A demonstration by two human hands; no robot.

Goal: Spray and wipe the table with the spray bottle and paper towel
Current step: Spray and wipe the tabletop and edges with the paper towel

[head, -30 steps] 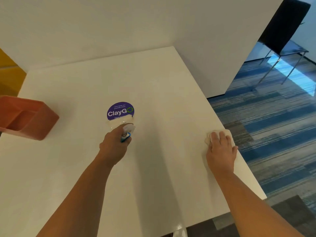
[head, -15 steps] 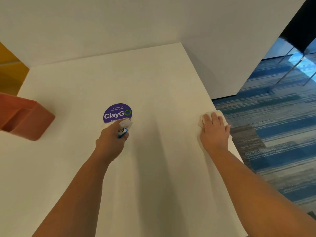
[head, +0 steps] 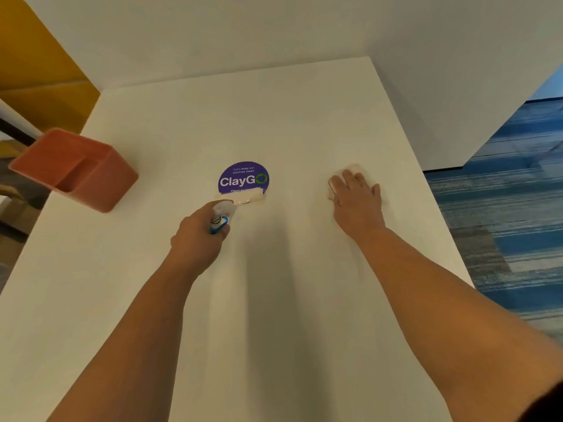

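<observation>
My left hand (head: 198, 239) grips a small spray bottle (head: 221, 217) with a white head and a blue clip, near the middle of the white table (head: 274, 300), just below a purple round ClayGo sticker (head: 243, 178). My right hand (head: 358, 199) lies flat with straight fingers on a white paper towel (head: 350, 171), pressing it to the tabletop to the right of the sticker. Only the towel's far edge and left edge show past the fingers.
A salmon-pink plastic bin (head: 76, 172) stands at the table's left edge. White walls (head: 274, 35) close off the far side and the far right. Blue striped carpet (head: 502, 193) lies beyond the table's right edge.
My right hand slid the paper towel from the right edge of the table inward and away from me, towards the sticker. My left hand kept the bottle in place.
</observation>
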